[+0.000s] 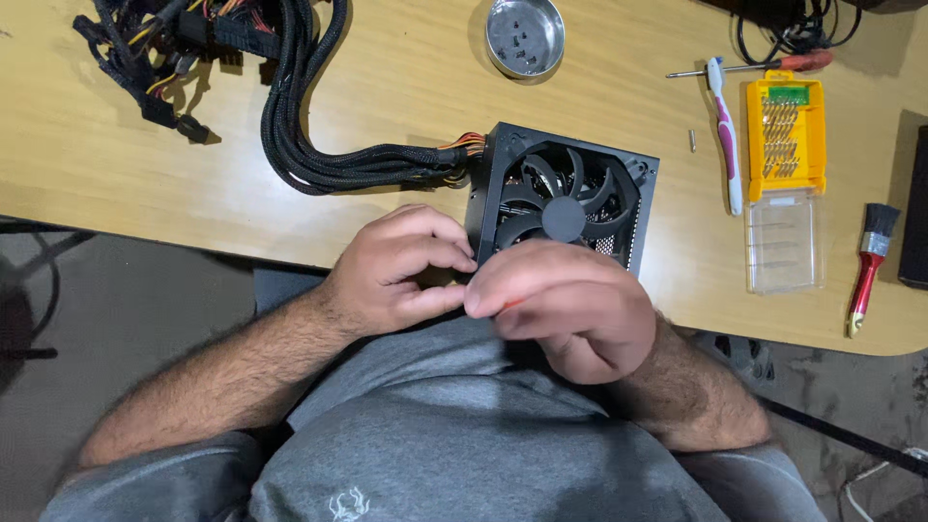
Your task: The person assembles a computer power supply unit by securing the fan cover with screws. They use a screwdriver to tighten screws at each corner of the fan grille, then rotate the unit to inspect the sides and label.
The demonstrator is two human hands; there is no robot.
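Observation:
A black computer power supply [561, 198] with a round fan lies on the wooden table [116, 164] near its front edge. My left hand [396, 271] rests against the unit's near left corner, fingers curled onto its side. My right hand [565, 304] is closed in front of the unit's near edge, and a bit of red-orange handle peeks out between its fingers, apparently a small tool. The tool's tip is hidden behind my fingers. A thick bundle of black sleeved cables [319, 145] runs from the unit's left side toward the far left.
A round metal dish [525, 37] with small screws sits at the back. To the right lie a screwdriver [754, 66], a toothbrush [725, 135], a yellow bit case [785, 135] with clear lid [783, 246], and a red-handled brush [870, 266].

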